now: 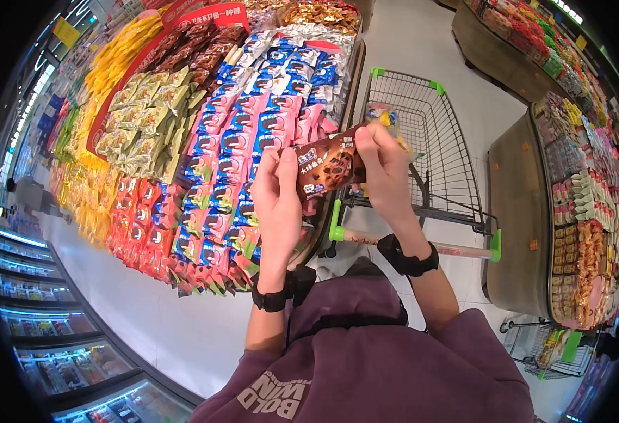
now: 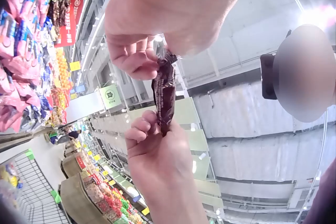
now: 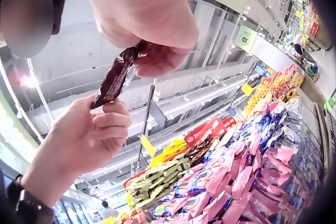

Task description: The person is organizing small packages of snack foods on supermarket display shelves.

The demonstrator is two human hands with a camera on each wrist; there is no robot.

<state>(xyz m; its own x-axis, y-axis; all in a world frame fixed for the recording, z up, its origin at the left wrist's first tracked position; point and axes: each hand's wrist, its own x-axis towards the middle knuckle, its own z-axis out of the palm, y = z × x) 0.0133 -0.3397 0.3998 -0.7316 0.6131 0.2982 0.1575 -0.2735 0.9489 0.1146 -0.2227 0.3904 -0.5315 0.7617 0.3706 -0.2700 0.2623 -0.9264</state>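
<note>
A small brown cookie packet [image 1: 329,166] with chocolate-chip cookies printed on its front is held up between both hands in the head view. My left hand [image 1: 279,187] pinches its left end, thumb on the front. At the other end my right hand [image 1: 383,166] grips it the same way, with its thumb near the top corner. Seen edge-on in the left wrist view, the packet [image 2: 165,95] looks thin and dark. Small print shows on the back of the packet [image 3: 115,77] in the right wrist view.
Below and left of the hands spreads a display of blue and pink snack packs [image 1: 242,141], with green packs [image 1: 144,116] beyond. A shopping cart [image 1: 429,141] with green corners stands to the right, some bagged goods inside. More snack bins [image 1: 577,204] line the far right; lit freezers [image 1: 70,359] run lower left.
</note>
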